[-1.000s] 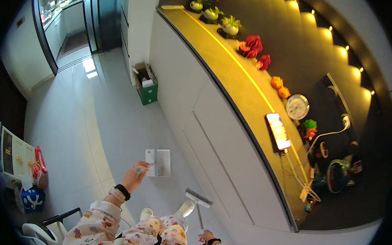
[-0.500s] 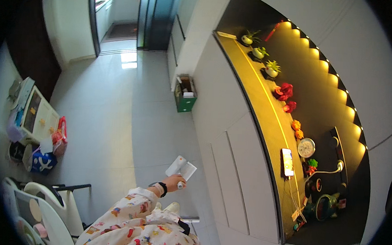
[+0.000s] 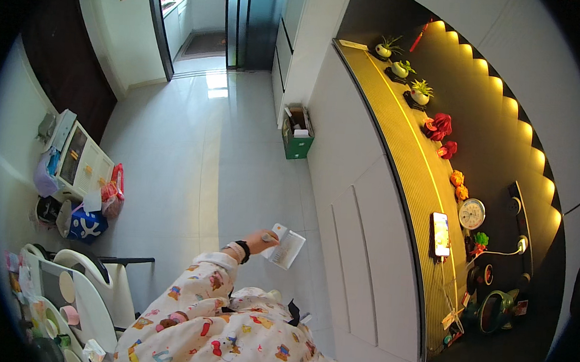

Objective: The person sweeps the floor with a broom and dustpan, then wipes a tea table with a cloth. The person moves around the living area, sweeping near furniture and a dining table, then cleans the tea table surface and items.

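Observation:
My left hand point(image 3: 260, 241), reaching down near the bottom centre, has its fingers closed round the upright handle of a white dustpan point(image 3: 288, 251). The dustpan is low over the pale tiled floor; whether it rests on it I cannot tell. My patterned sleeve and clothing point(image 3: 241, 330) fill the lower middle and hide most of what is below, including my right hand. A small pale slipper tip shows just above the clothing.
A lit niche shelf point(image 3: 400, 121) with plants, ornaments and a phone runs along the right. At left are a white cabinet point(image 3: 91, 169), bags point(image 3: 88, 224) and white appliances point(image 3: 97, 289). A green box point(image 3: 297, 145) stands by the far cupboard, near a kitchen doorway point(image 3: 198, 56).
The view has swung toward the kitchen doorway. My left hand and the dustpan now appear further right. My right hand and the broom it held have dropped out of sight behind my clothing.

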`<action>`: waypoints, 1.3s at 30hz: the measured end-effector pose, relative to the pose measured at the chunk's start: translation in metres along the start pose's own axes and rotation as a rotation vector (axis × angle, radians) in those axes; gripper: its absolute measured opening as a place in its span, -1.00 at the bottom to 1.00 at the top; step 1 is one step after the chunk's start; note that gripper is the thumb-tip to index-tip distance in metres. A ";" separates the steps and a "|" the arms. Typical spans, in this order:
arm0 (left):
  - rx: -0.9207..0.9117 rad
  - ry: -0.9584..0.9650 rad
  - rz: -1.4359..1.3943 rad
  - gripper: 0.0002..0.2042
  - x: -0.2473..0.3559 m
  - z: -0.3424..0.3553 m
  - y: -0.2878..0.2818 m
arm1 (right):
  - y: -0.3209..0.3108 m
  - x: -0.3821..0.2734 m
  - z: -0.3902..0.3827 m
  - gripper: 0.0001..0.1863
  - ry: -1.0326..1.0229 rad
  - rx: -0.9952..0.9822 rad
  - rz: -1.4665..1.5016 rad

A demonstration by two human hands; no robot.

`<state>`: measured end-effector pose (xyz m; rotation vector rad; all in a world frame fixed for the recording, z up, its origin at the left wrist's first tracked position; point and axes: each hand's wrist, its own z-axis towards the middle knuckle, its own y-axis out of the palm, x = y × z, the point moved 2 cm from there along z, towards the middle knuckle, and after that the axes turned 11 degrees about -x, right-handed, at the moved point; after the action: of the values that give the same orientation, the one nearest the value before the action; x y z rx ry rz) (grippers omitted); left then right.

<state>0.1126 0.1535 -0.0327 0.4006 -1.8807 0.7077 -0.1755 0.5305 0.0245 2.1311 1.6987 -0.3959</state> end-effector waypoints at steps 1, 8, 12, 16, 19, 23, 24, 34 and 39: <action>0.044 -0.054 -0.056 -0.69 0.002 -0.006 -0.014 | -0.004 0.001 -0.008 -0.72 -0.017 -0.015 0.037; 0.439 -0.058 -0.524 -0.76 0.017 -0.110 -0.085 | -0.028 0.029 -0.111 -0.72 -0.166 -0.179 0.213; 0.651 -0.223 -0.467 -0.75 0.009 -0.172 -0.113 | -0.007 -0.021 -0.063 -0.77 -0.032 -0.179 0.113; 0.790 -0.221 -0.387 -0.75 -0.007 -0.218 -0.132 | 0.048 -0.086 0.012 -0.74 -0.050 -0.308 0.200; 0.799 -0.248 -0.331 -0.75 -0.023 -0.235 -0.153 | 0.097 -0.126 0.065 -0.74 -0.105 -0.437 0.291; 0.792 -0.291 -0.251 -0.74 -0.043 -0.238 -0.190 | 0.163 -0.146 0.150 -0.75 -0.013 -0.399 0.558; 0.797 -0.319 -0.309 -0.74 -0.049 -0.233 -0.202 | 0.174 -0.141 0.164 -0.76 -0.015 -0.413 0.571; 0.544 -0.223 -0.241 -0.78 -0.050 -0.147 -0.240 | 0.107 0.005 0.044 -0.79 -0.248 -0.120 0.806; 0.317 -0.196 -0.151 -0.80 -0.026 -0.083 -0.203 | 0.131 0.064 -0.044 -0.72 -0.051 0.270 0.673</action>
<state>0.2981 0.0485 0.0256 0.8320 -1.8970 0.8925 -0.0346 0.5809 0.0507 2.6872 0.8444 -0.4827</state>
